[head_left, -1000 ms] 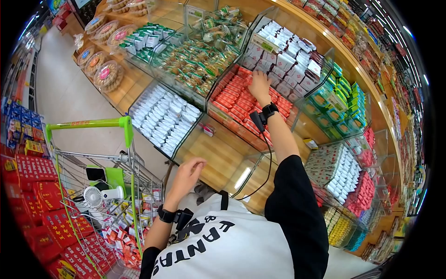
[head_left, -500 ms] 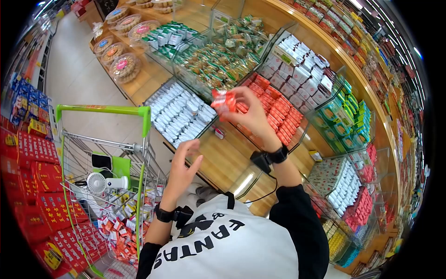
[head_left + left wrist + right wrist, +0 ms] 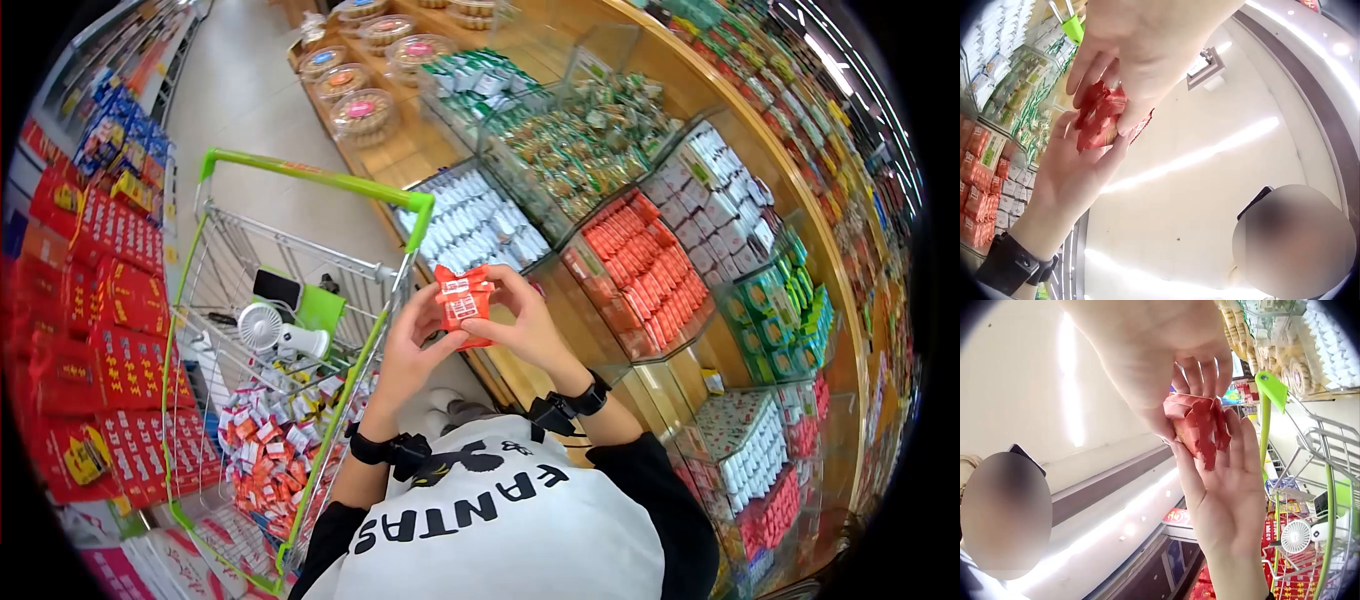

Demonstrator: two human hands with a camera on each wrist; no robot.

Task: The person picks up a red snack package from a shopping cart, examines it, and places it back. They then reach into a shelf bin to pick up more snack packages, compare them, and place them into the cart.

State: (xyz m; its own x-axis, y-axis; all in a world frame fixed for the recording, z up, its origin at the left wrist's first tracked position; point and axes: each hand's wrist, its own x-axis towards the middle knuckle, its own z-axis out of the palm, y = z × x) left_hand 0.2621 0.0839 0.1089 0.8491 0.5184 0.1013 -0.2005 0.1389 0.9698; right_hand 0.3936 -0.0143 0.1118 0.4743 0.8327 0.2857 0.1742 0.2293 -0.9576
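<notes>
L hand (image 3: 406, 358) & R hand (image 3: 532, 335) pinch red packets (image 3: 462, 298), prob. several (count unclear); uneven thumb pressure could drop one.

The cart (image 3: 320, 180) stands left of the display shelf (image 3: 405, 152), packets (image 3: 268, 452) and fan (image 3: 261, 327) inside.

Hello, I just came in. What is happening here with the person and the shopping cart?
A person holds a few red packets between the left hand and the right hand, in front of the body. The shopping cart stands beside them, with many wrapped packets already inside. More red packets fill a clear bin on the shelf.
</notes>
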